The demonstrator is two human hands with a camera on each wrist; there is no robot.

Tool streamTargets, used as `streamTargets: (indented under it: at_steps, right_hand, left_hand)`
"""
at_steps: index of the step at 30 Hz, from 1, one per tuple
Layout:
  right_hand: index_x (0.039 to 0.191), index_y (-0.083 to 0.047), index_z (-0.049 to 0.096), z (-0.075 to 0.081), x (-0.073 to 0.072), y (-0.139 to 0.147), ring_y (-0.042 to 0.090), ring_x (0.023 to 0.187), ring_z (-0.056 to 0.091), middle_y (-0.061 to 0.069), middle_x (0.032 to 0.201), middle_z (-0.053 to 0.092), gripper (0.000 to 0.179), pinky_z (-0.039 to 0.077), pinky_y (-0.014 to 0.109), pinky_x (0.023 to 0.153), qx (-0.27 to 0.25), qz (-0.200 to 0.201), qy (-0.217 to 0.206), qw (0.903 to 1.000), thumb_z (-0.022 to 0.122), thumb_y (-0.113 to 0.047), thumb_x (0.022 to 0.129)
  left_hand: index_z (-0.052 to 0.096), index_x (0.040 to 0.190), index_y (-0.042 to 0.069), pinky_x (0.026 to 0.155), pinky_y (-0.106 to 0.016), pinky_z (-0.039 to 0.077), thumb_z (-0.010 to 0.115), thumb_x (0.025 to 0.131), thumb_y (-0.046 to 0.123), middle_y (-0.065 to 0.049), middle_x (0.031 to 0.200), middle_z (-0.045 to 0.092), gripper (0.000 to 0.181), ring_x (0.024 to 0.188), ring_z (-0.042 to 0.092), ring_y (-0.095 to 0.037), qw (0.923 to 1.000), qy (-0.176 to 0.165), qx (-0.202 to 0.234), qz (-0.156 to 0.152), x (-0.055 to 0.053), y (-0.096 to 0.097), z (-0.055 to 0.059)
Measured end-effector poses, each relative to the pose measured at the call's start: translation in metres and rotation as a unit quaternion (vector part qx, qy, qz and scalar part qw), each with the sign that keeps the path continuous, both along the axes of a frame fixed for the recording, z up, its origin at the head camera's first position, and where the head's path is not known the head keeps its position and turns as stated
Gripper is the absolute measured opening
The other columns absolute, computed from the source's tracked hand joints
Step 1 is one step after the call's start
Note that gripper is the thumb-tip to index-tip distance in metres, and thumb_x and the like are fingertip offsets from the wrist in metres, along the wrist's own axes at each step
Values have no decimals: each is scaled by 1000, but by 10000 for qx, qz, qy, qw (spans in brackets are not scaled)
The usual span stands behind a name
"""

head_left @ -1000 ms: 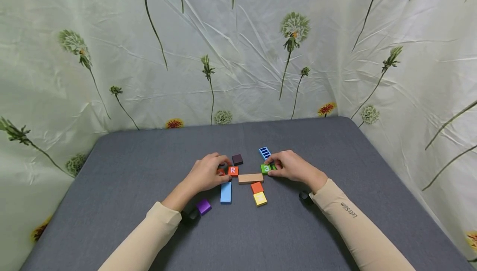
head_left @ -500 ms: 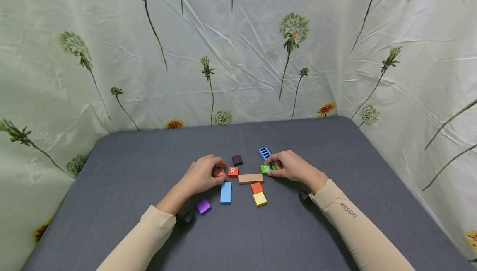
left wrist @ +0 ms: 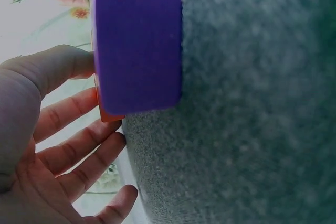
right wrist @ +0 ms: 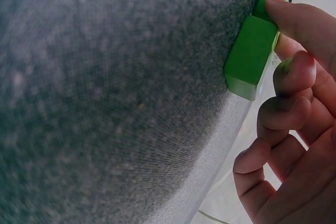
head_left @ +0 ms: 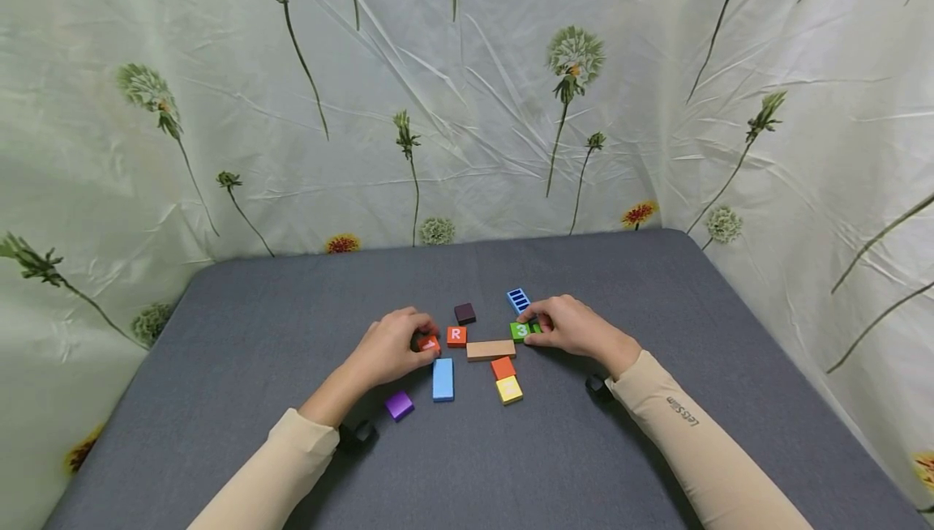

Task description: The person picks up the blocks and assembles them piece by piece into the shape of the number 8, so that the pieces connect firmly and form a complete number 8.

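My left hand [head_left: 392, 346] pinches a red block with a white 1 [head_left: 429, 344] between thumb and fingers, low at the table. Just right of it lies a red block marked R [head_left: 456, 336]. My right hand [head_left: 576, 326] has thumb and forefinger at either side of a green block with a white 3 [head_left: 520, 331]. A second green block [right wrist: 247, 56] sits against that one, nearer the palm, in the right wrist view; the other fingers curl loosely beside it. In the left wrist view a purple block [left wrist: 139, 45] covers most of the red block.
A wooden plank [head_left: 490, 350] lies between the hands, with orange [head_left: 503, 367] and yellow [head_left: 510, 390] blocks below it. A light blue block [head_left: 443, 379] is beneath the left fingers. Behind are a dark block [head_left: 464, 314] and a blue barred block [head_left: 518, 299].
My left hand has moved slightly left and toward me with the red 1 block, opening a gap from the R block. The light blue block has shifted a touch nearer. The right hand stays put.
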State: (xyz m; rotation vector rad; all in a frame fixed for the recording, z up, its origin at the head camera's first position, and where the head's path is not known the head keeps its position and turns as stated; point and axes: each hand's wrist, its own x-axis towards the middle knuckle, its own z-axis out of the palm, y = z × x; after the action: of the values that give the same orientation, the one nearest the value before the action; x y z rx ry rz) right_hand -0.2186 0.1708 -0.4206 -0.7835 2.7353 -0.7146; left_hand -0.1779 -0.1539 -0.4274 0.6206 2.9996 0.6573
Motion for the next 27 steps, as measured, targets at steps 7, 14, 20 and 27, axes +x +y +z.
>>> streamTargets:
  at_steps: [7, 14, 20, 27]
  right_hand:
    - [119, -9, 80, 1, 0, 0, 6, 59, 41, -7, 67, 51, 26, 31, 23, 58, 100, -48, -2, 9999, 82, -21, 97]
    - [120, -9, 80, 1, 0, 0, 6, 60, 42, -7, 68, 51, 26, 31, 23, 58, 108, -43, -6, 9999, 82, -22, 97]
    - [121, -10, 79, 1, 1, 0, 6, 59, 42, -7, 67, 51, 27, 32, 23, 58, 82, -20, -52, 10000, 81, -22, 97]
    - [122, -12, 80, 3, 1, -1, 6, 59, 43, -8, 67, 53, 27, 32, 23, 58, 200, -41, -58, 9998, 81, -24, 97]
  left_hand:
    - [79, 107, 17, 75, -41, 52, 87, 89, 23, 0, 105, 71, 21, 94, 65, -16, 10000, -59, -7, -46, 3, 0, -1]
    - [79, 109, 18, 76, -43, 51, 87, 90, 21, 1, 105, 71, 21, 95, 64, -17, 9998, -169, 14, -90, 8, -2, 0]
    - [78, 117, 19, 86, -57, 53, 86, 89, 19, -1, 119, 73, 29, 113, 68, -26, 9991, -331, -113, -254, 9, -9, 5]
    - [78, 121, 21, 91, -65, 51, 88, 86, 16, -4, 125, 73, 37, 120, 67, -32, 9978, -452, -348, -349, 8, -19, 12]
